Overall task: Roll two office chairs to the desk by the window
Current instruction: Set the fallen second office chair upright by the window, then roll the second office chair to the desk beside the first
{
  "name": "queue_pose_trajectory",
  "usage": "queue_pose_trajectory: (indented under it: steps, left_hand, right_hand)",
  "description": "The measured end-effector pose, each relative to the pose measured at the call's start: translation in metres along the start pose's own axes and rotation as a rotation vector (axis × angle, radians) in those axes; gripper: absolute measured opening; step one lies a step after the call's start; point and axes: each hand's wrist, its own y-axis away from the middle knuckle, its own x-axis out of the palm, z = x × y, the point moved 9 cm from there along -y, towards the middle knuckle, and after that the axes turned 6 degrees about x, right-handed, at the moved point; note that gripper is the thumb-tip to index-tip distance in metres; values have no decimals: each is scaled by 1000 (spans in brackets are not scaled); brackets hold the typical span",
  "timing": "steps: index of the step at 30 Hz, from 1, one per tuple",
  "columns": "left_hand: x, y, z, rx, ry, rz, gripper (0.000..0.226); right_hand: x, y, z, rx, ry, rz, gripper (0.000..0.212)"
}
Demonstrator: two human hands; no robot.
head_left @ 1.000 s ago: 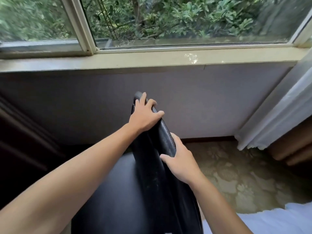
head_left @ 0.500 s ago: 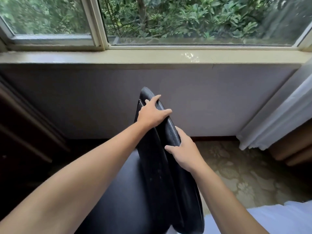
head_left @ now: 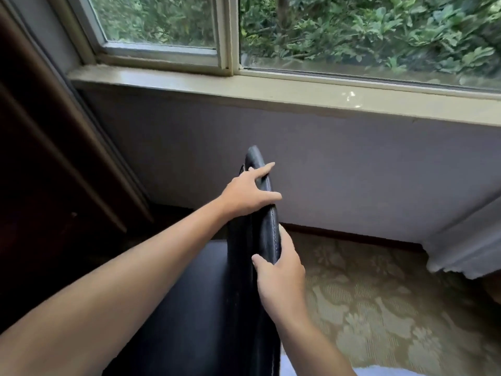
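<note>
A black leather office chair (head_left: 189,308) stands right below me, seen from above along the top edge of its backrest, with the seat to the left. My left hand (head_left: 245,194) lies over the far end of the backrest top, fingers spread and loosening across the edge. My right hand (head_left: 280,278) grips the near part of the same edge, thumb on the left face. The dark wooden desk (head_left: 48,164) fills the left side. The chair's wheels are hidden. Only one chair is in view.
The window (head_left: 325,36) with its cream sill (head_left: 271,90) runs across the top, above a grey wall (head_left: 352,172). Patterned beige carpet (head_left: 393,308) covers the floor on the right. A white curtain (head_left: 474,248) hangs at the right edge.
The view has swung left, bringing more of the dark desk into sight. The chair back has turned slightly, and my left hand's fingers have lifted and spread on its top edge.
</note>
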Motion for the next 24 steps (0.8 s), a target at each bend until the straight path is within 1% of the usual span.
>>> queue_pose_trajectory:
  steps: [2,4,7,8,9,10,11,12,14,15,17,18,20,21,22,24]
  left_hand:
    - [5,19,13,4,-42,42,88]
    - [-1,35,27,10,-53,50,85]
    - [-33,62,63,15,23,50,81]
    - [-43,75,75,21,72,56,81]
    - [-50,87,83,30,109,58,81]
    - [-58,97,90,33,129,49,80]
    - [-62,106,98,11,151,24,79]
    - [-75,123,119,-43,185,-39,79]
    - [-94,141,144,-91,251,-118,78]
    - [-106,152,157,-120,250,-160,77]
    - [-122,172,174,-200,198,-229,69]
    - [-123,179,175,-228,164,-246,66]
    - [-112,186,175,-252,141,-278,56]
    - [-107,186,173,-261,136,-297,50]
    - [-102,187,171,-279,117,-313,46]
    - [-110,188,172,-328,42,-403,50]
  right_hand:
    - [18,19,-12,35,-43,7,66]
    - [44,34,-21,50,-86,23,68]
    - [115,64,-20,34,-108,173,75]
    - [136,77,-22,40,-129,226,74]
    - [147,83,-26,41,-153,246,68]
    - [147,80,-27,41,-173,244,56]
    - [141,72,-27,43,-188,235,42]
    - [140,65,-22,25,-170,230,33]
    - [115,33,-1,-102,-91,129,31]
    - [112,19,19,-207,-25,107,34]
    - [125,2,69,-489,158,109,38]
    - [141,1,93,-663,263,125,38]
    - [189,7,132,-997,472,201,34]
    - [217,10,145,-1118,591,258,31]
    - [242,9,147,-1180,730,341,29]
    - [287,1,142,-1184,962,543,23]
